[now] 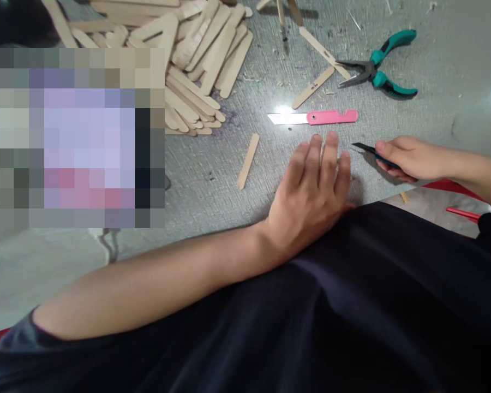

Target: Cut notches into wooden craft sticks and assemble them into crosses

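My left hand (311,188) lies palm down at the near edge of the table, its fingers stretched out and slightly apart, with no object showing under them. Just beyond its fingertips is a knife with a pink handle (333,117) and a wide, shiny blade. To the right, my right hand (405,155) is closed around a craft knife (366,148), whose dark, pointed blade faces left toward my left hand. A single wooden craft stick (249,162) rests left of my left fingers.
A large heap of craft sticks (216,54) covers the upper left. Teal-handled needle-nose pliers (370,68) lie at the upper right, jaws touching a loose stick (319,46). Another marked stick (313,87) lies below. Shavings dot the grey table. A blurred block hides the left side.
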Motion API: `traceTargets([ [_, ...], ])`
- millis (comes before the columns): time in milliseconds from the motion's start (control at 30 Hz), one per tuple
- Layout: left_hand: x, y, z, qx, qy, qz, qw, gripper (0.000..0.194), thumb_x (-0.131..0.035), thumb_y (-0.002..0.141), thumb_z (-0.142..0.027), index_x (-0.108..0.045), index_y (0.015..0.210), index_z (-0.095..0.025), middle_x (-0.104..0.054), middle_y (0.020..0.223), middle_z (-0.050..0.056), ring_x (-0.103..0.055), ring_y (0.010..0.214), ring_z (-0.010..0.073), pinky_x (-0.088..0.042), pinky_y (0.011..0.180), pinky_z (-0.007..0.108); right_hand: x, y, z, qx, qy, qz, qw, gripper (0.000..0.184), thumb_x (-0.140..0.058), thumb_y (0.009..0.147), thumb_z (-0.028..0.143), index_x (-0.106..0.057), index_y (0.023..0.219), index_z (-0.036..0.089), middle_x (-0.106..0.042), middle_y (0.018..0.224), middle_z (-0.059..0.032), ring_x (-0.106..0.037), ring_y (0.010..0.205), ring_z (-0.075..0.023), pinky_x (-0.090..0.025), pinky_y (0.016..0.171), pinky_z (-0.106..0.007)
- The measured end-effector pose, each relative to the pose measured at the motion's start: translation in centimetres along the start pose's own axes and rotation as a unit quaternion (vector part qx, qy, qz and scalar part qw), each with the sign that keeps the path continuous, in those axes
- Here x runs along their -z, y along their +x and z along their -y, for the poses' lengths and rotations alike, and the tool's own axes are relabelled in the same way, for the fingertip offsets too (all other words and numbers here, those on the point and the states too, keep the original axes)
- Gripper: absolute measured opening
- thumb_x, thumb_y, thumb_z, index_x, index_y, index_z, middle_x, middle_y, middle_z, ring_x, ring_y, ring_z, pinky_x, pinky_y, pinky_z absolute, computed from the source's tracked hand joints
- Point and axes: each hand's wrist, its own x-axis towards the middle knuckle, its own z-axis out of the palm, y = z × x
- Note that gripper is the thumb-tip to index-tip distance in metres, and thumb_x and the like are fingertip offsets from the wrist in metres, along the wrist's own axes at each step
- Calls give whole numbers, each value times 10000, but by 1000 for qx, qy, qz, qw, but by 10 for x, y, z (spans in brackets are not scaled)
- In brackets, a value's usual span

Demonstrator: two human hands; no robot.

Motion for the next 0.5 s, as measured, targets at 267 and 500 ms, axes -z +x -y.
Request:
traceTargets([
  [267,-10,-7,9,-12,-42,144,989,997,-894,1102,-538,-410,1959,-375,-57,2119,134,-155,1964,492,-214,1590,728,-7,-2,2,-7,17,-12,1000,724,-444,1186,911,-563,879,266,-506,653,33,-465,481,-130,-361,497,-321],
  [500,-13,-9,18,-27,-33,161,986,1219,-1035,960,-587,-385,1969,-374,8,2113,176,-147,1937,596,-208,1560,804,-20,-11,7,-28,-5,-14,999,716,-498,1177,905,-581,874,262,-526,657,28,-461,498,-130,-372,534,-333],
])
